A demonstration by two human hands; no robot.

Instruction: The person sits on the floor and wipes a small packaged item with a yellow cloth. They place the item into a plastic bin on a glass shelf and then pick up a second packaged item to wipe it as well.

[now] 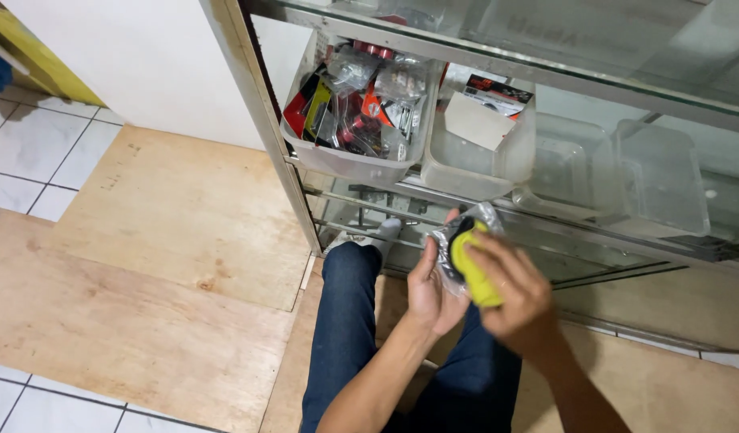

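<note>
Plywood sheets (169, 265) cover a white tiled floor (33, 152) in front of a glass display cabinet (546, 64) with a metal frame. On its shelf stand plastic bins: a grey bin (345, 160) at the left is crammed with small clear packets (361, 104) holding red, black and yellow parts, and next to it a translucent bin (474, 172) holds a white card and a flat packet with a black and red label (498, 92). Further right sit two clear tubs (658, 180).

Below the shelf, over the person's jeans-clad knee (345, 321), the left hand (434, 293) cups a clear plastic bag (450, 240) from beneath, fingers curled round it. The right hand (518, 301) closes around a yellow, rounded object (470, 269) that lies against the bag, beside a black part; its lower end is hidden by the fingers. Both hands are just in front of the cabinet's lower glass pane (610, 248).
</note>
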